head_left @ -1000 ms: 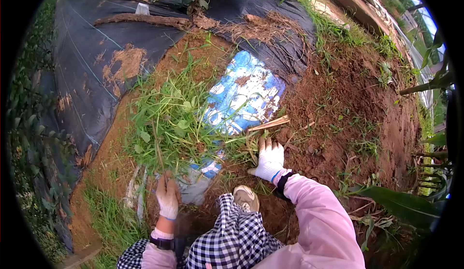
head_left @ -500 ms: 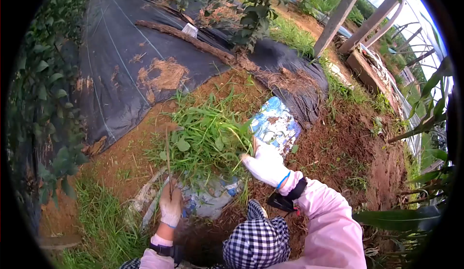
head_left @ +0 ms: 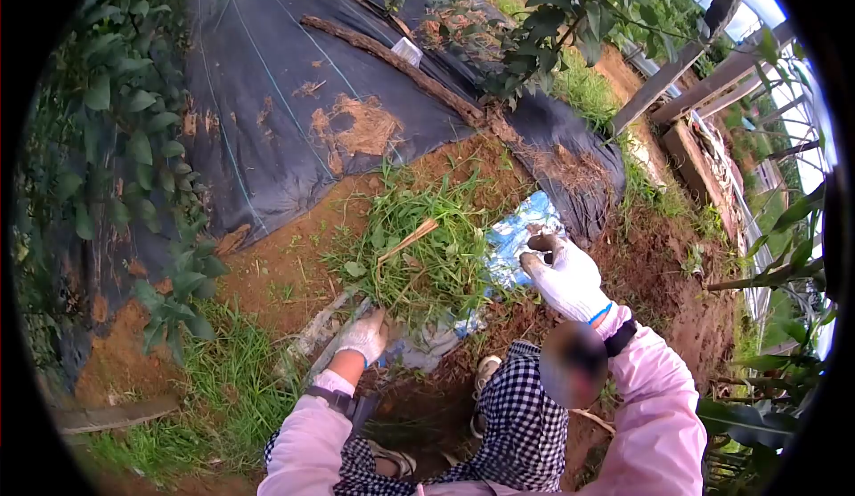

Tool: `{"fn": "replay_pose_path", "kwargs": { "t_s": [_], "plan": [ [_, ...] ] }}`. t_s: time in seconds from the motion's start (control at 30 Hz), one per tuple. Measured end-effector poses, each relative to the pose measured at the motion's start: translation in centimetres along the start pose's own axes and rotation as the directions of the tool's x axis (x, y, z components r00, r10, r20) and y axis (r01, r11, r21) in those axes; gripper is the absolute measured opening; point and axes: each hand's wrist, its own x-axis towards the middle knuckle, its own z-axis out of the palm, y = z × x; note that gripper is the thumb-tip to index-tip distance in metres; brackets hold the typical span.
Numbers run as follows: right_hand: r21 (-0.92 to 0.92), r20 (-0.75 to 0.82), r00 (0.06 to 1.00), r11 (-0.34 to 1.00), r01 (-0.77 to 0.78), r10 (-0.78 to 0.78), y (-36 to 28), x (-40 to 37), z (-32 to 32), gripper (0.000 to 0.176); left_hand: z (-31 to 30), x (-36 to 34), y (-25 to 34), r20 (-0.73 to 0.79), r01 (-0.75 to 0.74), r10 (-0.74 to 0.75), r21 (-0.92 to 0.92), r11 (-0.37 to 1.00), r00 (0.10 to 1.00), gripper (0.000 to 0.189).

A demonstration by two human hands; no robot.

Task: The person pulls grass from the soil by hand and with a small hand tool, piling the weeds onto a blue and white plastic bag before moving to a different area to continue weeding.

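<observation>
A heap of green grass and weeds [head_left: 427, 242], with a dry tan stalk [head_left: 408, 245] on top, lies on the soil and partly over a blue-and-white plastic sheet [head_left: 508, 251]. My left hand [head_left: 363, 336], in a whitish glove, is closed at the heap's lower left edge; its fingertips are partly hidden, and what they grip cannot be made out. To the heap's right, my right hand [head_left: 565, 278], in a soiled white glove, is over the sheet's edge with curved fingers and thumb apart, nothing visible between them.
Black ground cover [head_left: 258, 95] spreads behind the heap, with a long branch [head_left: 392, 60] across it. Leafy plants [head_left: 134, 149] stand at left. Wooden posts [head_left: 659, 86] rise at upper right. Below are my checked trouser legs [head_left: 525, 407] and shoes.
The thin stick-like item by my left hand no longer shows. My right hand has come away from the stems at the heap's right side, its fingers now apart. The view has shifted.
</observation>
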Motion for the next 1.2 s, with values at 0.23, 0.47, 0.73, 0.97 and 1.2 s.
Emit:
{"fn": "replay_pose_path", "kwargs": {
  "t_s": [0.23, 0.47, 0.73, 0.97, 1.2],
  "plan": [
    [-0.159, 0.046, 0.983, 0.973, -0.17, 0.179, 1.4, -6.0, -4.0, 0.043, -6.0, -7.2, -3.2, 0.175, 0.104, -0.137, 0.186, 0.977, 0.975, 0.037],
    [-0.018, 0.342, 0.924, 0.985, -0.174, 0.17, -2.4, -13.2, -5.2, 0.048, -15.0, -14.1, 3.8, 0.104, 0.064, -0.058, -0.06, 0.996, 0.993, 0.043],
    [-0.036, 0.294, 0.93, 0.975, -0.22, 0.221, -9.0, -19.3, -9.8, 0.057, -26.9, -22.4, 13.1, 0.072, 0.035, -0.015, -0.279, 0.96, 0.997, 0.047],
    [0.029, 0.21, 0.956, 0.976, -0.214, 0.203, -16.3, -24.0, -15.5, 0.061, -30.4, -30.9, 13.2, 0.018, -0.036, 0.047, -0.391, 0.92, 0.999, 0.043],
    [-0.081, 0.061, 0.995, 0.994, -0.072, 0.077, -21.7, -27.3, -13.6, 0.08, -34.4, -39.4, 14.3, -0.042, 0.087, -0.133, -0.563, 0.822, 0.99, 0.032]
  ]
}}
